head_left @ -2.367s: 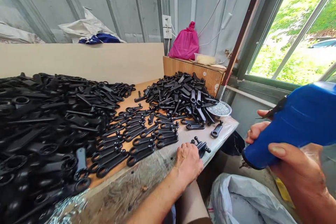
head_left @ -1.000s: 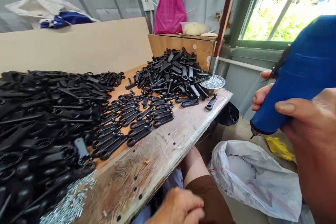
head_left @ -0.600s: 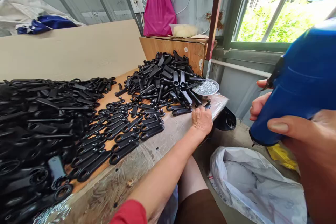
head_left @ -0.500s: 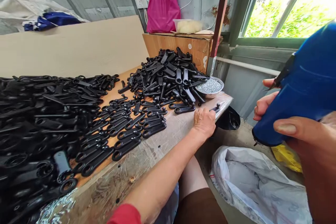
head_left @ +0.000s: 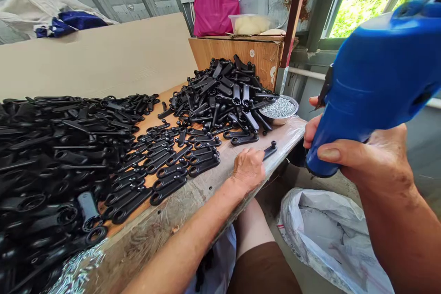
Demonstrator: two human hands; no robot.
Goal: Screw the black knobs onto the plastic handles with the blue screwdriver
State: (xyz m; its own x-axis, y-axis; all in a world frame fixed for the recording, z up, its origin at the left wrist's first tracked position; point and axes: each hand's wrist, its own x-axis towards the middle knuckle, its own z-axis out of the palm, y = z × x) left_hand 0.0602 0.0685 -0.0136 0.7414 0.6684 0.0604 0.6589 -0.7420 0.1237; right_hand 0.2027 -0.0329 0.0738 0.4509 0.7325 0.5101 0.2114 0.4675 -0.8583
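Observation:
My left hand [head_left: 248, 167] is closed on a black crank handle [head_left: 270, 149], down at the table's front edge. The handle's knobbed end sticks out to the right; its other end is hidden by my fingers. My right hand [head_left: 372, 161] grips a blue power tool [head_left: 365, 73] above the floor at the right, thumb across its grip. A dark lever shows on the tool's left side, near my fingers. The tool's working tip is not visible. Left of my left hand, finished-looking rows of crank handles [head_left: 205, 165] lie side by side on the table.
A large pile of black handles [head_left: 213, 96] stands at the back, another [head_left: 69, 147] at the left. A bowl of small screws [head_left: 279, 108] sits at the table's right corner. Loose screws [head_left: 77, 268] lie front left. A white sack [head_left: 292, 234] stands open on the floor.
My left hand has drawn left and slightly toward me with the crank handle, more of which now shows. My right hand has brought the blue power tool left, closer to the table.

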